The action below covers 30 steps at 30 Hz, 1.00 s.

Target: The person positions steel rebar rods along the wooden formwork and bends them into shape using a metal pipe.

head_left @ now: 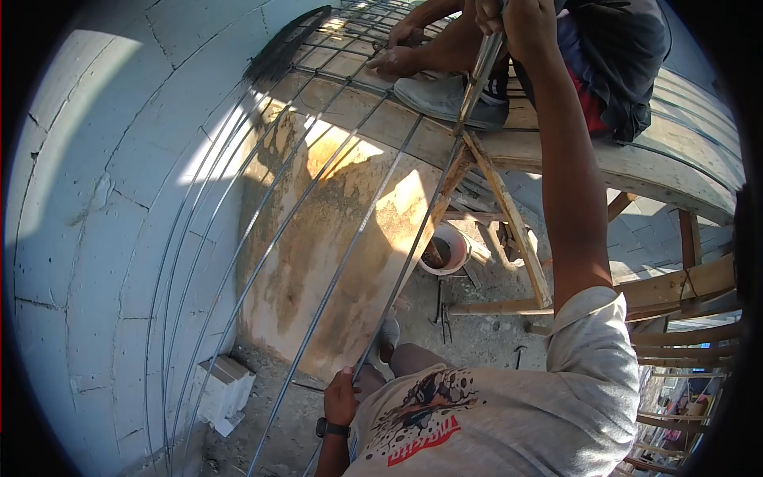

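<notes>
My left hand (340, 397), with a dark watch at the wrist, is closed around a long steel reinforcing bar (397, 290) near my waist. The bar slants up toward the wooden platform edge. My right arm reaches high, and my right hand (528, 28) is closed on a metal pipe (483, 67). The pipe slopes down beside a grey shoe, its lower end close to the bar's upper part; whether the bar runs inside it I cannot tell. Another person crouches on the platform, with a hand (393, 62) on the rebar grid (350, 52).
Several more bars (266, 219) slant along the block wall (103, 215) on the left. A plywood panel (310, 262) stands below the platform edge (592, 163). A bucket (449, 250), wooden props (513, 219) and a white block (226, 389) are on the floor.
</notes>
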Available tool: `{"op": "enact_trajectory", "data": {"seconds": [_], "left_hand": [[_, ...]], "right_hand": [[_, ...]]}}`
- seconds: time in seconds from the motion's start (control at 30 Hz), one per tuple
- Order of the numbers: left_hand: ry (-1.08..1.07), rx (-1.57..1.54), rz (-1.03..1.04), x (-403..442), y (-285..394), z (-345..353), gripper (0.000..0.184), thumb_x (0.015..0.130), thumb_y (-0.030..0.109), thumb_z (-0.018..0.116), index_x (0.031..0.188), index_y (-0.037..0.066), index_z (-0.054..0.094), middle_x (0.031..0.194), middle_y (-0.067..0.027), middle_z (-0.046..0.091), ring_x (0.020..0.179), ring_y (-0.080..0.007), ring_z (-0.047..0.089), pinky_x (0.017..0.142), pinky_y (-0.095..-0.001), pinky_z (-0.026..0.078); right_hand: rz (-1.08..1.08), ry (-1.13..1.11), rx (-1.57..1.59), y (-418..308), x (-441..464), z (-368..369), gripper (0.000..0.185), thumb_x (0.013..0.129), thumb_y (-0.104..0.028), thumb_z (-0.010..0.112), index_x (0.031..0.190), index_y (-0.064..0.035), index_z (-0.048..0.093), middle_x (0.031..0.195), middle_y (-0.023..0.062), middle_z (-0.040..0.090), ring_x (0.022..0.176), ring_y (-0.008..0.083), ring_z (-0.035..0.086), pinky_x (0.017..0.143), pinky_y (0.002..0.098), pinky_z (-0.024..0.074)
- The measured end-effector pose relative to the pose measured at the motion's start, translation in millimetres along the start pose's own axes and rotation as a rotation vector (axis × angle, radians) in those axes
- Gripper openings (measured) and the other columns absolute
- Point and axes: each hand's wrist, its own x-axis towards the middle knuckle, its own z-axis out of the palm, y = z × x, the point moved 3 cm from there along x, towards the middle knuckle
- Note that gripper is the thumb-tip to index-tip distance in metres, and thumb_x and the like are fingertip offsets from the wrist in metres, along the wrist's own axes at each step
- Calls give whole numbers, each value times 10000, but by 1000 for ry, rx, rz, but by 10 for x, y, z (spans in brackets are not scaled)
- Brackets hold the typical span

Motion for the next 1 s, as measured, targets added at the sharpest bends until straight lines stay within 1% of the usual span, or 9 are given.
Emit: {"op": "enact_trajectory", "data": {"seconds": [0.3, 0.47, 0.57, 0.63, 0.7, 0.83, 0.9, 0.93, 1.0], "left_hand": [[-10, -17, 20, 153, -116, 44, 587, 1054, 543, 470, 1209, 17, 680, 956, -111, 721, 765, -189, 707, 539, -308, 502], [-48, -92, -70, 474, -425, 259, 517, 1073, 468, 456, 1122, 14, 699, 913, -103, 719, 734, -188, 701, 567, -317, 510], [-97, 76, 136, 939, -1021, 407, 451, 1089, 373, 437, 1067, 10, 704, 900, -112, 719, 721, -187, 703, 634, -333, 537], [-63, 113, 282, 1065, -1102, 521, 352, 1072, 244, 446, 1033, 6, 702, 933, -138, 730, 747, -245, 718, 706, -382, 556], [-88, -69, 45, 1253, -1045, 643, 299, 1050, 196, 471, 1020, 9, 702, 944, -152, 732, 790, -283, 726, 721, -410, 558], [-90, 299, 394, 1712, -1142, 862, 286, 1019, 179, 468, 1028, 11, 700, 962, -175, 729, 900, -345, 715, 783, -431, 553], [-36, 474, 576, 2023, -1307, 1051, 297, 1015, 196, 462, 1040, 12, 694, 984, -179, 726, 948, -379, 701, 818, -460, 545], [-103, 245, 244, 2198, -1444, 1137, 339, 1025, 245, 452, 1149, 17, 671, 1116, -215, 701, 1044, -438, 657, 908, -516, 512], [-18, 283, 361, 2477, -1520, 1248, 368, 1025, 261, 454, 1233, 18, 635, 1237, -237, 652, 1145, -449, 610, 990, -518, 474]], "right_hand": [[-30, -71, -14, -57, -259, 325, 347, 1027, -236, 519, 720, -81, 479, 536, 15, 444, 385, 102, 394, 371, 263, 346], [-97, 41, -32, -91, -473, 401, 348, 1025, -231, 531, 709, -96, 483, 537, 3, 429, 397, 94, 373, 386, 256, 329], [-114, 13, -71, -102, -667, 424, 360, 1034, -288, 528, 735, -92, 488, 573, 8, 424, 451, 100, 376, 440, 268, 339], [-82, -20, -147, -134, -850, 487, 402, 1039, -395, 486, 787, -81, 495, 611, 9, 398, 515, 100, 347, 514, 272, 341], [-143, -9, -136, -170, -1055, 615, 356, 1026, -334, 477, 773, -83, 485, 608, 11, 393, 513, 103, 343, 512, 284, 346], [-231, -122, -146, -164, -1429, 718, 361, 1027, -331, 473, 762, -86, 472, 605, 14, 397, 515, 110, 349, 511, 296, 354], [-303, -183, -59, -148, -1643, 749, 368, 1031, -322, 473, 805, -33, 507, 589, 79, 448, 502, 150, 393, 466, 304, 358], [-333, -228, -99, -157, -1761, 729, 373, 1036, -321, 476, 783, -48, 504, 594, 84, 456, 511, 159, 401, 486, 310, 370], [-331, -247, -142, -169, -1985, 775, 397, 1036, -360, 527, 771, -65, 496, 603, 75, 464, 523, 163, 413, 524, 343, 393]]}}
